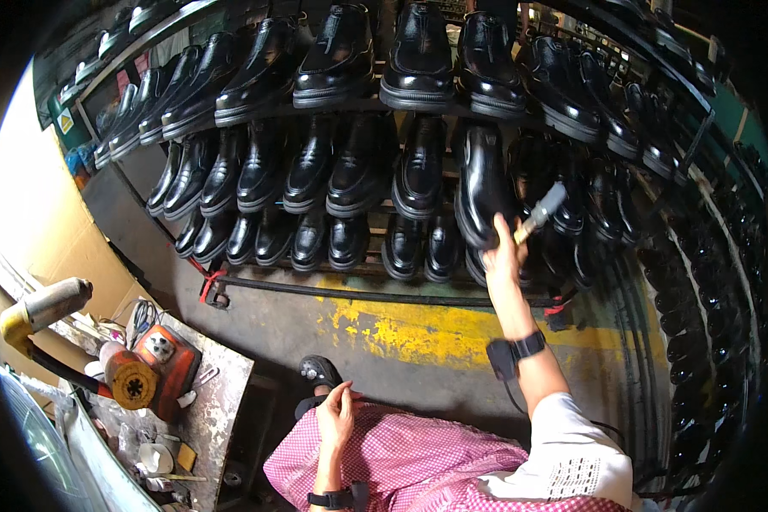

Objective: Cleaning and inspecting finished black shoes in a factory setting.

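Black leather under the right hand (505, 247): fingers wrapped shut round the wooden handle of a small hammer (539, 211), grey head tilted up and away to the right. Same hand rests against the near side of one shoe (480, 183) on the rack's middle tier, likely to steady it while the tool is kept clear. Beyond the fingers, rows of like black shoes sit toe-down on the slanted rack (350, 290), soles outward, presumably so each can be reached and checked. Left hand (337, 418) idle, fingers loosely curled, holding nothing, resting on a pink checked lap. Left of that hand, a stained table (222, 384) carries an orange machine (154, 371) and odd scraps. Floor between lap and rack shows worn yellow paint (427, 328).
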Available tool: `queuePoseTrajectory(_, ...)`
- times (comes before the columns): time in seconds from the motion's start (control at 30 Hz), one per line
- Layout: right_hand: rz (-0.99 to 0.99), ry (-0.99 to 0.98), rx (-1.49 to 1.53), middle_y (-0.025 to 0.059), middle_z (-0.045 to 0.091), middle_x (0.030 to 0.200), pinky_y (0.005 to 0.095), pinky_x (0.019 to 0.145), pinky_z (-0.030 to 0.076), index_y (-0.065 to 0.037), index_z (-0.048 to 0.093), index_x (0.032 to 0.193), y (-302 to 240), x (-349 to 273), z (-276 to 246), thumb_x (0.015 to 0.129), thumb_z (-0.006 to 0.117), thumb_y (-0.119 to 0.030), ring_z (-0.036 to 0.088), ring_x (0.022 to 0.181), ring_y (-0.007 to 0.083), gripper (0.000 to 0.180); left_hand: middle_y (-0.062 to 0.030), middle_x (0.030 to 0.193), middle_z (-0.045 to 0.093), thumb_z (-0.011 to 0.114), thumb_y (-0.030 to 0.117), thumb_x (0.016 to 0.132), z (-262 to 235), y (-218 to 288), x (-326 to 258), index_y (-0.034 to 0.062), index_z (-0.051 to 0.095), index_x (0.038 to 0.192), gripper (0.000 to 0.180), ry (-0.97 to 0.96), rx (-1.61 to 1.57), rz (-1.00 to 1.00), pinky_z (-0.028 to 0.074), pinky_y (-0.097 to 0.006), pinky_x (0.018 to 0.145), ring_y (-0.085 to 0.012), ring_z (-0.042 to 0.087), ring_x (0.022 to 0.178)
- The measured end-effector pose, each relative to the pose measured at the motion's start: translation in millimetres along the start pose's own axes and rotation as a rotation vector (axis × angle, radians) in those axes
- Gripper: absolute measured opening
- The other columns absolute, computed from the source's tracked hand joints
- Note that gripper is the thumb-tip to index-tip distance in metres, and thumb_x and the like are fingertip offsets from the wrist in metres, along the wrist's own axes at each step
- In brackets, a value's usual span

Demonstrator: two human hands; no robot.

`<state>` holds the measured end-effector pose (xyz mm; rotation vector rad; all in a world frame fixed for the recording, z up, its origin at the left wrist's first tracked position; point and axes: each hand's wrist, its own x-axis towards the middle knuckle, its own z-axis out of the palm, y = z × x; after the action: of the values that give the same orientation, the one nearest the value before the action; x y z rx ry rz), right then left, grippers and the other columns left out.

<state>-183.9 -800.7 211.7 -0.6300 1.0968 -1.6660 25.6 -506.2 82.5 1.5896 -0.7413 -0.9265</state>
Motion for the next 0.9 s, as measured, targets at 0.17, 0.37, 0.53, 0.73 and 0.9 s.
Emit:
queuePoseTrajectory(0.17, -0.016, 0.027, -0.318, 0.0001, 0.045, 0.057, 0.0231, 0.036, 0.034, -0.012, 0.049, 0.119, 3.7, 63.4, 19.5, 0.078, 0.059, -0.048, 0.038, 0.036, 0.0094, 0.056, -0.0096, 0.078, 0.064, 0.045, 0.011, 0.091, 6.5, 8.2, -3.6, -0.0036, 0.055, 0.107, 0.024, 0.032, -0.011, 0.054, 0.051, -0.023, 0.057, -0.0125, 0.062, 0.064)
queuePoseTrajectory(0.37, -0.385, -0.222, -0.477, 0.0037, 0.055, 0.051, 0.0212, 0.037, 0.034, -0.005, 0.055, 0.113, 46.7, 18.0, 23.7, 0.078, 0.065, -0.037, 0.047, 0.038, 0.0077, 0.048, -0.0098, 0.076, 0.064, 0.045, 0.01, 0.091, 6.0, 2.8, -2.8, -0.0025, 0.056, 0.106, 0.023, 0.058, 0.082, 0.056, 0.051, -0.023, 0.058, -0.0126, 0.063, 0.064)
queuePoseTrajectory(0.53, -0.081, -0.273, -0.334, -0.0008, 0.047, 0.06, 0.0185, 0.031, 0.026, -0.016, 0.048, 0.12, 47.3, 0.4, 90.5, 0.075, 0.064, -0.048, 0.035, 0.035, 0.0057, 0.058, -0.0092, 0.077, 0.065, 0.045, 0.011, 0.091, 3.1, 2.7, -2.0, -0.0016, 0.057, 0.105, 0.023, 0.075, 0.043, 0.06, 0.051, -0.022, 0.057, -0.0129, 0.063, 0.062)
queuePoseTrajectory(0.73, 0.211, -0.116, -0.207, -0.0023, 0.038, 0.059, 0.0207, 0.029, 0.025, -0.014, 0.045, 0.118, 46.7, 9.2, 103.0, 0.066, 0.074, -0.041, 0.03, 0.035, 0.0062, 0.065, -0.0085, 0.075, 0.065, 0.045, 0.012, 0.091, 5.4, -5.3, -3.3, -0.0016, 0.057, 0.105, 0.023, 0.1, 0.097, 0.09, 0.051, -0.022, 0.057, -0.0125, 0.063, 0.062)
queuePoseTrajectory(0.9, 0.257, -0.043, 0.011, -0.0064, 0.032, 0.054, 0.0203, 0.03, 0.021, -0.017, 0.047, 0.099, 52.0, -37.5, 59.7, 0.068, 0.074, -0.023, 0.026, 0.032, 0.0049, 0.041, -0.0081, 0.076, 0.064, 0.044, 0.014, 0.092, 2.7, -4.7, -5.1, -0.0001, 0.056, 0.106, 0.023, 0.096, 0.102, 0.092, 0.05, -0.021, 0.054, -0.0115, 0.062, 0.061)
